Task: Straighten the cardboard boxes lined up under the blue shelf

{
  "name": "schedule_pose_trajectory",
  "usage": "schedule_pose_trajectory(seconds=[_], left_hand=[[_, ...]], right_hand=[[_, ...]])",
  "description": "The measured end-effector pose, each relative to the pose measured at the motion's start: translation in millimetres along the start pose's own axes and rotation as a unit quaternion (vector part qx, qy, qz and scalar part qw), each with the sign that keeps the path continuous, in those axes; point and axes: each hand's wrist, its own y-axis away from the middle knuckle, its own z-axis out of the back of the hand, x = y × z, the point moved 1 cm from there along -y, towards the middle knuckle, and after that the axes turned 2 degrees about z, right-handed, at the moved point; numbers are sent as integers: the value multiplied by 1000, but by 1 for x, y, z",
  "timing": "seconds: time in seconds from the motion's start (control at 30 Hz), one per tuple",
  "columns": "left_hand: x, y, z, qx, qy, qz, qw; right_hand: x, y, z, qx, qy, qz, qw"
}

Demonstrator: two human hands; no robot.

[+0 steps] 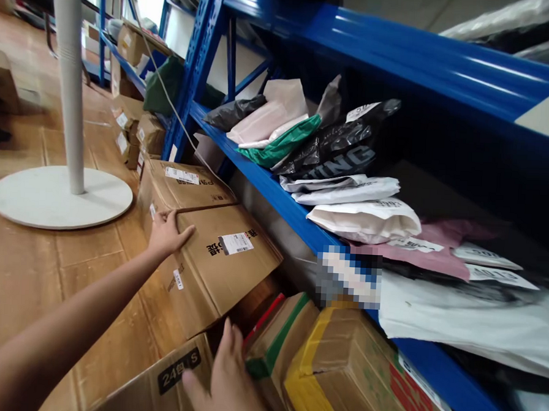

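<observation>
Currently, the left hand lies flat, fingers spread, on the far-left corner of the tilted cardboard box beneath the blue shelf, while the right hand, fingers extended, touches the nearer box.

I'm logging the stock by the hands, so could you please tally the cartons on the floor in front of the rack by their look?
Plain brown cartons with white labels: 3 — one under the left hand, one behind it, one marked 24 by the right hand
Carton with green and red edges: 1
Yellow-taped carton: 1
Total: 5
</observation>
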Motion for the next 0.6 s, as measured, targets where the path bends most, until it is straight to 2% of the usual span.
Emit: schedule_pose_trajectory(seconds=[0.03, 0.1, 0.2, 0.3, 0.4, 0.5, 0.6], left_hand=[[-2, 0, 0, -11, 3, 20, 1000], [-5, 1, 2, -21, 3, 57, 998], [-7, 7, 10, 2, -17, 60, 998], [-1, 19, 12, 45, -20, 45, 998], [10, 30, 4, 95, 57, 33, 993], [19, 29, -4, 157, 134, 33, 978], [21, 23, -3, 216, 194, 15, 957]], right_hand=[[10, -24, -9, -13, 21, -3, 1000], [22, -63, -20, -99, 109, -17, 989], [23, -98, -24, -157, 146, -48, 976], [10, -116, -17, -167, 137, -105, 971], [-8, -128, -2, -199, 94, -157, 963], [-24, -138, 13, -251, 48, -226, 940], [-34, -145, 19, -258, 19, -302, 918]])
